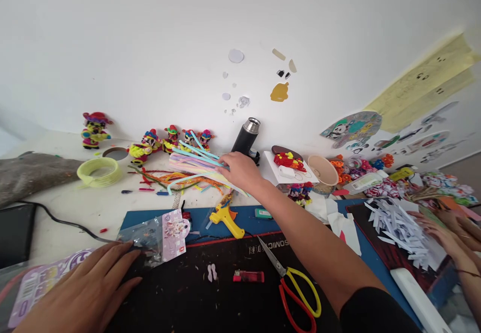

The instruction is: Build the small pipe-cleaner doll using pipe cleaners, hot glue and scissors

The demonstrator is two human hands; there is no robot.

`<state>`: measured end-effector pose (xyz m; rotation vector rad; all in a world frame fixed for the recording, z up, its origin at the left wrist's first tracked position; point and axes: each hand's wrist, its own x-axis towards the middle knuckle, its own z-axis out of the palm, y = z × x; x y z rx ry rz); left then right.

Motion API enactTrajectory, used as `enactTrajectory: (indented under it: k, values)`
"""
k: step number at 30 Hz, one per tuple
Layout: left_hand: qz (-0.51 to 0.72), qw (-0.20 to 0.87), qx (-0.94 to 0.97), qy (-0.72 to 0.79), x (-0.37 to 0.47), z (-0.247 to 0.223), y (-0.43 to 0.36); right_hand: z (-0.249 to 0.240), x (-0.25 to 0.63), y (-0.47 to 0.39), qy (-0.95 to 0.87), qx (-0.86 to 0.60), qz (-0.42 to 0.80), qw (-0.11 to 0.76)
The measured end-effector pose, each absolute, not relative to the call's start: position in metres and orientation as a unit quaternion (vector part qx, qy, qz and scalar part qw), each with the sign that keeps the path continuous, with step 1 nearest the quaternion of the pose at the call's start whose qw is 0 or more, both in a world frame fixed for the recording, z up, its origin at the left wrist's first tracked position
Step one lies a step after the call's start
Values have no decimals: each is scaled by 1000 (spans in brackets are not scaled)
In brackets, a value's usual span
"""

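My right hand (238, 169) reaches across to a bundle of pastel pipe cleaners (188, 164). Its fingers are closed around light blue stems at the bundle's right end; the fingertips are partly hidden. At the lower left, my left hand (88, 285) lies flat with fingers stretched out, beside a clear plastic bag with a purple printed card (175, 230). Between my arms, the black mat (169, 298) carries a small pair of white-pink pieces (212, 272), a red lighter (248, 276) and scissors (287, 278) with one red and one yellow handle.
A yellow glue gun (227, 218) lies at the mat's far edge. Behind the pipe cleaners stands a black thermos (246, 136); several pipe-cleaner figures (149, 145) line the wall. Another person's hands (439, 230) are at the right by a pile of paper strips (398, 225).
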<state>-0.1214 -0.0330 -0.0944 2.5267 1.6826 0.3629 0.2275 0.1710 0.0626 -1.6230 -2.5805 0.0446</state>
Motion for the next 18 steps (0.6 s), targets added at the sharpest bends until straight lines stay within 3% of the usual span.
enactTrajectory:
  k: [7,12,18]
  values:
    - [116,61,822,554,-119,-86,-29,38,233,171,-840,-541,39,14]
    - [93,76,816,566,-121,-88,-31,58,237,177,-823,-563,39,60]
    - [102,81,817,562,-123,-91,-32,67,236,180,-827,-556,70,53]
